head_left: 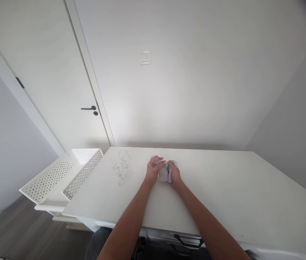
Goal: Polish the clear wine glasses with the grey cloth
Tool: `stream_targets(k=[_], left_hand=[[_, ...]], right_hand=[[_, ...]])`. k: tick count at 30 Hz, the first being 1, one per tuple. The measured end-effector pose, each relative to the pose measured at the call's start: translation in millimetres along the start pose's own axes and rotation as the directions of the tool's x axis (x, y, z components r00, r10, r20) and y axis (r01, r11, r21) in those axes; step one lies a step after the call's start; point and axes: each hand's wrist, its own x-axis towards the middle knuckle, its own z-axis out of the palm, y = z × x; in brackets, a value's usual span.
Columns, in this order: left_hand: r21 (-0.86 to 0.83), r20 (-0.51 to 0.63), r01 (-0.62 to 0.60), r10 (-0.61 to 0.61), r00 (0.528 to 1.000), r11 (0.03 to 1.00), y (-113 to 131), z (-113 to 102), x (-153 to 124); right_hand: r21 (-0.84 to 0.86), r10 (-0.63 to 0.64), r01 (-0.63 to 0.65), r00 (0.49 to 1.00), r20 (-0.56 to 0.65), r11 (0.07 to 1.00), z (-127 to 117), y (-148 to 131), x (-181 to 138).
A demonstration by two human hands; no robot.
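Note:
Both hands meet near the far middle of a white table (223,195). My left hand (154,169) curls round a clear glass (158,161) that is hard to make out. My right hand (173,172) is closed on a pale grey cloth (164,174) pressed against that glass. To the left of my hands stand three clear stemmed glasses (121,167), upright and close together on the tabletop.
A white perforated basket rack (60,177) stands off the table's left end. Behind it is a white door with a dark handle (90,108). A plain wall with a switch plate (145,57) runs along the table's far edge. Dark wood floor shows at the lower left.

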Motion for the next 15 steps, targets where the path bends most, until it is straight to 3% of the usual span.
stream_targets(k=[2,3,6,8,9,11,15], left_hand=[[0.037,0.055,0.021,-0.023,0.998,0.999,-1.3,0.6,-0.6],[0.061,0.049,0.020,-0.023,0.999,0.998,-2.0,0.7,-0.5],[0.120,-0.070,-0.001,0.010,0.997,0.993,-4.0,0.4,1.5],[0.119,-0.104,-0.003,0.015,0.994,0.993,-4.6,-0.3,3.0],[0.111,-0.094,-0.002,0.013,0.996,0.994,-4.8,-0.5,3.4],[0.098,-0.041,0.001,0.003,0.999,0.995,-4.9,0.1,3.1],[0.079,0.045,0.042,-0.045,0.998,0.996,-4.1,5.4,-0.5]], right_hand=[[0.086,0.169,-0.170,0.986,0.015,0.982,-3.8,0.3,3.1],[0.069,0.168,-0.168,0.986,0.003,0.983,-5.5,0.7,3.7],[-0.143,-0.116,0.111,0.993,-0.030,0.983,-8.7,1.5,1.1],[-0.261,-0.281,0.286,0.958,0.057,0.922,-9.1,1.6,-1.7],[-0.283,-0.304,0.318,0.948,0.095,0.905,-9.3,1.7,-2.3],[-0.254,-0.268,0.283,0.959,0.092,0.925,-10.6,2.1,-1.1],[-0.016,-0.029,0.028,0.995,-0.094,0.999,-17.7,3.9,7.5]])
